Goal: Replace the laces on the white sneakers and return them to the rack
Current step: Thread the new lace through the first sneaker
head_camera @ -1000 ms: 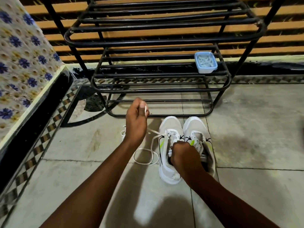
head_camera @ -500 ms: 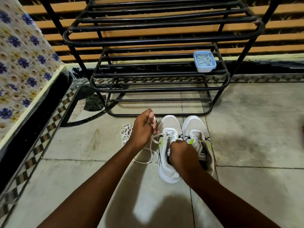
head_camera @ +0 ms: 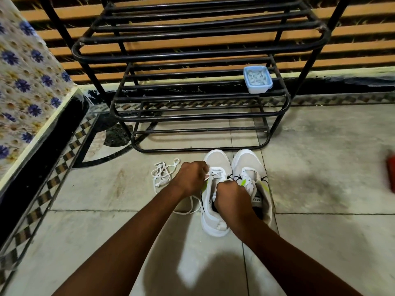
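Left hand pinches the lace at the eyelets; right hand, just right of that grip, closes on the sneaker at its tongue, probably steadying it for threading.

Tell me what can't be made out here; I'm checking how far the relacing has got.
Head view only:
Upper eyelets of the sneaker: covered by the left hand and right hand.
Lace end: hidden in the left hand's fingers.
Blue tub contents on the rack: too small.
Red object: cut off by the right edge.
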The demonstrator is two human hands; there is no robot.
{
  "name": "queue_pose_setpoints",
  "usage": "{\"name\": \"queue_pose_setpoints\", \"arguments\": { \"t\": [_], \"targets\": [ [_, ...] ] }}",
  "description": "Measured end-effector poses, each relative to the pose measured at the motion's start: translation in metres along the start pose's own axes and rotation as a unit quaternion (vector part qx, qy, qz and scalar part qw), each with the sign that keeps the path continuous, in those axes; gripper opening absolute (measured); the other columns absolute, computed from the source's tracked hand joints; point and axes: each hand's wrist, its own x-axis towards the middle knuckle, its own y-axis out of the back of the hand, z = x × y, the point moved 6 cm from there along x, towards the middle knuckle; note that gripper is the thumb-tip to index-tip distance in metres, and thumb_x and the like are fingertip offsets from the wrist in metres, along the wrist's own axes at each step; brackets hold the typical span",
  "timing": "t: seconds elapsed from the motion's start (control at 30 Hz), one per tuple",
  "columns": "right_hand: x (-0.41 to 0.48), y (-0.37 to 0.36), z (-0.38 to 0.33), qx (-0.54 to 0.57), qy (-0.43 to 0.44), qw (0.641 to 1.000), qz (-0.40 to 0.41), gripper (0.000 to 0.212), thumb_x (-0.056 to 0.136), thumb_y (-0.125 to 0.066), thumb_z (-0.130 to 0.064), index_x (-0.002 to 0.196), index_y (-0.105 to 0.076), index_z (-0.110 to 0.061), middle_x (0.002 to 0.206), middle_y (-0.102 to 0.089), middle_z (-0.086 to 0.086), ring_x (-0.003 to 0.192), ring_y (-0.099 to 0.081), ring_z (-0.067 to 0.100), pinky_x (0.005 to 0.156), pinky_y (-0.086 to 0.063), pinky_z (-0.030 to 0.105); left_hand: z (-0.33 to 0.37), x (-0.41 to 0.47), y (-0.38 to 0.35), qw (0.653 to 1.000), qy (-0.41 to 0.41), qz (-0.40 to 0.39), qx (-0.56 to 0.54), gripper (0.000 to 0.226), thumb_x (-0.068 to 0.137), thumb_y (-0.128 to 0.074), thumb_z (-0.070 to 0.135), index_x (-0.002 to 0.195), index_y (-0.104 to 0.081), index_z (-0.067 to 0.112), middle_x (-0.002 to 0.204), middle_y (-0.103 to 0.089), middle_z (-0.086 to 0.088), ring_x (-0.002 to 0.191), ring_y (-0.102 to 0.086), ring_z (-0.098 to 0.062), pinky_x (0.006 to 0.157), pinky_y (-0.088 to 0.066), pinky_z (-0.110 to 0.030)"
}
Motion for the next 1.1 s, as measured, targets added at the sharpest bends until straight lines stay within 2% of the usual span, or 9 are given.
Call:
{"name": "queue_pose_setpoints", "arguments": {
  "t": [0.17,0.3,0.43,0.57,0.67,0.77,0.87,0.97,1.1],
  "targets": [
    [-0.002,0.004,0.001,-0.003,0.0,1.0,-0.006,0.018,0.092,-0.05,-0.007,0.093,-0.068,-0.009,0.098,-0.068,0.012,0.094,-0.068,0.034,0.08,-0.051,0.035,0.011,0.0,0.022,0.995,-0.002,0.075,-0.073,0.022,0.09,-0.062,0.006,0.088,-0.077,0.023,0.081,-0.073,0.017,0.084,-0.066,-0.004,0.08,-0.05,-0.023],
    [-0.002,0.004,0.007,0.057,0.012,0.996,0.069,0.008,0.075,-0.07,-0.005,0.069,-0.066,-0.008,0.071,-0.065,0.013,0.065,-0.067,0.035,0.06,-0.053,0.034,0.021,-0.016,0.054,0.978,-0.014,0.178,-0.103,0.012,0.089,-0.074,0.023,0.086,-0.077,0.034,0.085,-0.073,0.019,0.095,-0.061,-0.005,0.093,-0.051,-0.039],
    [0.004,0.026,0.015,0.23,0.019,0.959,0.163,0.024,0.086,-0.066,-0.009,0.109,-0.071,-0.007,0.102,-0.072,0.012,0.096,-0.067,0.03,0.087,-0.051,0.033,0.037,-0.037,0.079,0.955,-0.062,0.185,-0.224,0.005,0.092,-0.075,0.023,0.088,-0.078,0.025,0.087,-0.076,0.014,0.09,-0.071,-0.008,0.087,-0.054,-0.038],
    [0.024,0.056,0.0,0.454,0.05,0.888,0.056,0.065,0.084,-0.064,0.005,0.14,-0.048,-0.023,0.112,-0.074,-0.001,0.104,-0.07,0.015,0.085,-0.054,0.027,0.056,-0.049,0.099,0.936,-0.094,0.179,-0.287,0.005,0.094,-0.074,0.01,0.092,-0.078,0.011,0.081,-0.075,0.001,0.074,-0.071,-0.014,0.068,-0.051,-0.021],
    [0.042,0.072,-0.008,0.566,0.081,0.82,0.022,0.049,0.084,-0.076,-0.004,0.127,-0.057,-0.022,0.081,-0.075,0.008,0.079,-0.073,0.027,0.08,-0.059,0.045,0.058,-0.053,0.111,0.935,-0.102,0.17,-0.294,0.004,0.095,-0.074,0.01,0.094,-0.078,0.012,0.082,-0.076,0.0,0.077,-0.072,-0.015,0.067,-0.053,-0.027],
    [0.051,0.089,-0.004,0.525,0.086,0.842,0.089,0.011,0.087,-0.074,-0.009,0.094,-0.075,-0.017,0.071,-0.072,0.007,0.071,-0.07,0.031,0.073,-0.057,0.046,0.042,-0.055,0.121,0.935,-0.083,0.187,-0.29,0.006,0.095,-0.075,0.015,0.097,-0.081,0.015,0.087,-0.078,0.003,0.077,-0.071,-0.021,0.066,-0.053,-0.032],
    [0.054,0.094,0.011,0.534,0.051,0.834,0.132,0.011,0.088,-0.074,-0.009,0.088,-0.079,-0.019,0.071,-0.072,0.001,0.066,-0.064,0.011,0.065,-0.05,0.031,0.011,-0.059,0.115,0.942,-0.038,0.187,-0.276,0.009,0.095,-0.075,0.015,0.098,-0.083,0.016,0.08,-0.076,0.0,0.062,-0.06,-0.013,0.056,-0.044,-0.025],
    [0.059,0.089,0.027,0.531,0.018,0.834,0.146,0.004,0.086,-0.076,-0.02,0.087,-0.079,-0.022,0.074,-0.069,0.012,0.067,-0.061,0.021,0.064,-0.053,0.044,-0.031,-0.067,0.098,0.953,0.022,0.186,-0.237,0.011,0.093,-0.076,0.016,0.092,-0.083,0.024,0.082,-0.078,0.005,0.075,-0.071,-0.023,0.067,-0.054,-0.037],
    [0.067,0.084,0.04,0.529,-0.037,0.834,0.151,0.007,0.086,-0.076,-0.02,0.082,-0.077,-0.015,0.063,-0.064,0.012,0.057,-0.057,0.023,0.06,-0.054,0.049,-0.084,-0.084,0.074,0.963,0.101,0.185,-0.17,0.026,0.092,-0.076,0.015,0.076,-0.078,0.036,0.076,-0.076,0.014,0.074,-0.07,-0.01,0.073,-0.054,-0.036]
  ]
}}
